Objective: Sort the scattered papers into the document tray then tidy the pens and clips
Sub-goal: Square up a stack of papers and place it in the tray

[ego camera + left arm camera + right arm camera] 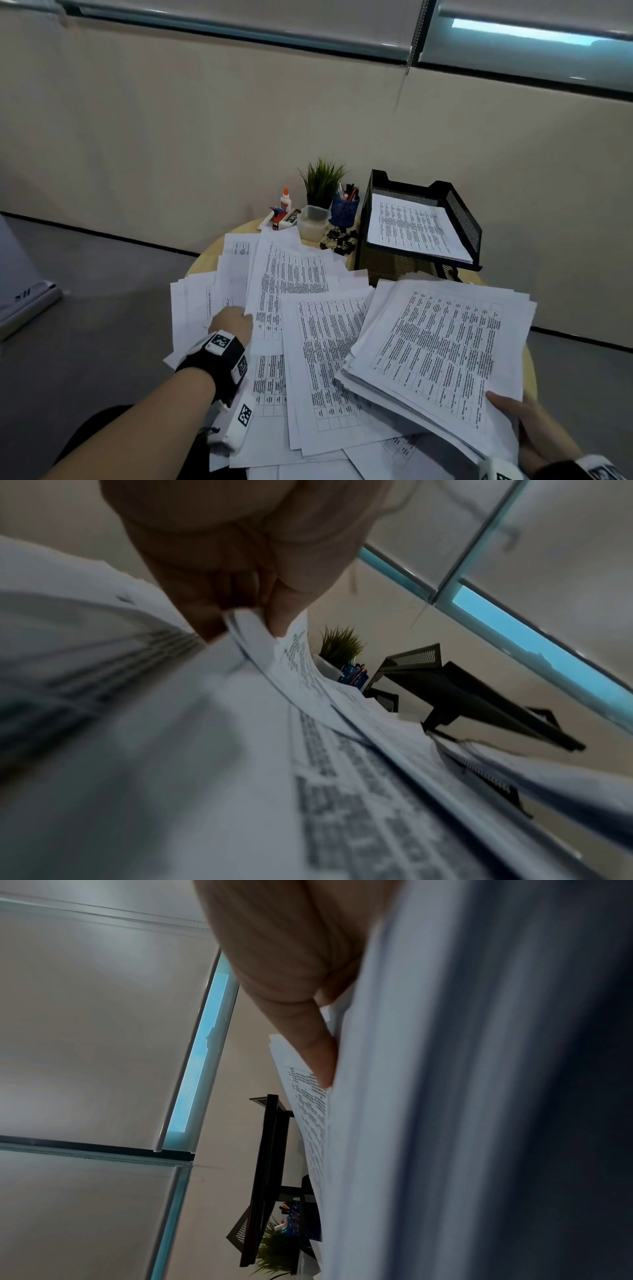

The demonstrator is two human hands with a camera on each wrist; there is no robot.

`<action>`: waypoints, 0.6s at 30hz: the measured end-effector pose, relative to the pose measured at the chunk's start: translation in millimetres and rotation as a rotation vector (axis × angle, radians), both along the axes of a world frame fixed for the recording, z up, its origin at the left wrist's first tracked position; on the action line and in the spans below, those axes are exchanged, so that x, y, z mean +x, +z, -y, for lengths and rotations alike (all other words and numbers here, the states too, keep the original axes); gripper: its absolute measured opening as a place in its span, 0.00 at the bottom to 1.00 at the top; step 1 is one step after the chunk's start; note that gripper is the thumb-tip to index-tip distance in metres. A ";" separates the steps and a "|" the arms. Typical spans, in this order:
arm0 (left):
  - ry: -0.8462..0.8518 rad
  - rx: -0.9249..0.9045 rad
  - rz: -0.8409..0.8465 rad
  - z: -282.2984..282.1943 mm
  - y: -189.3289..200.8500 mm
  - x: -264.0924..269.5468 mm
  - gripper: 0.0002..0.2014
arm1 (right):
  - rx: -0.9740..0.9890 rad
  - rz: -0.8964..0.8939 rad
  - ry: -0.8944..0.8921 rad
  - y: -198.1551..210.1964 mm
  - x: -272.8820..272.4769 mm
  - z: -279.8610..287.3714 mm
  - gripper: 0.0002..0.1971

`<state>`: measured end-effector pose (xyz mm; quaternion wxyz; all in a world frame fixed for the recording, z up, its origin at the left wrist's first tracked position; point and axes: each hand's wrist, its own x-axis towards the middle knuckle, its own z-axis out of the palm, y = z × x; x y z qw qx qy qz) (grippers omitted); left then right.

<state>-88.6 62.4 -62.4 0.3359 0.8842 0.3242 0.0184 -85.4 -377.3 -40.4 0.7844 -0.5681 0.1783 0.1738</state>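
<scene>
Printed sheets [308, 346] lie scattered over the round wooden table [529, 363]. My left hand [233, 323] pinches the lower edge of one printed sheet [291, 274] in the pile; the left wrist view shows the thumb and fingers [281, 615] closed on that paper edge [298, 653]. My right hand [524, 421] grips a thick stack of papers [442, 349] by its near corner, thumb on top, held above the table. The black mesh document tray [462, 212] stands at the back right with a sheet [414, 226] in its top tier.
Behind the papers stand a blue pen cup [344, 209], a small plant [322, 181], a clear plastic box [313, 222], a glue bottle [285, 200], a stapler and staple box [282, 217], and a heap of black binder clips [339, 240]. Grey floor lies left of the table.
</scene>
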 end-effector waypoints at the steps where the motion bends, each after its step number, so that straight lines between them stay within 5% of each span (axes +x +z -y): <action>1: 0.011 0.000 -0.018 -3.1 -0.7 0.2 0.07 | 0.002 0.006 -0.002 -0.6 0.0 -0.3 0.32; 2: 0.024 -0.021 -0.029 -5.8 -1.1 0.1 0.08 | 0.004 0.010 -0.006 -0.7 -0.6 -0.4 0.32; 5: -0.040 0.010 -0.210 -5.1 2.7 -2.7 0.34 | 0.019 0.022 0.005 -2.3 -0.6 2.2 0.32; 7: -0.096 0.100 -0.366 -1.3 5.1 -3.8 0.34 | 0.025 0.038 0.008 -3.5 -1.1 3.3 0.32; 11: -0.058 0.047 -0.368 6.7 0.7 -1.9 0.38 | 0.031 0.054 0.013 -5.0 -1.8 4.1 0.31; 14: -0.023 0.013 -0.263 13.2 -2.7 -1.9 0.33 | 0.055 0.064 0.035 -3.2 -1.6 4.5 0.31; 18: -0.015 -0.203 -0.035 11.2 -8.1 2.5 0.11 | 0.081 0.091 0.050 0.0 -4.1 2.9 0.30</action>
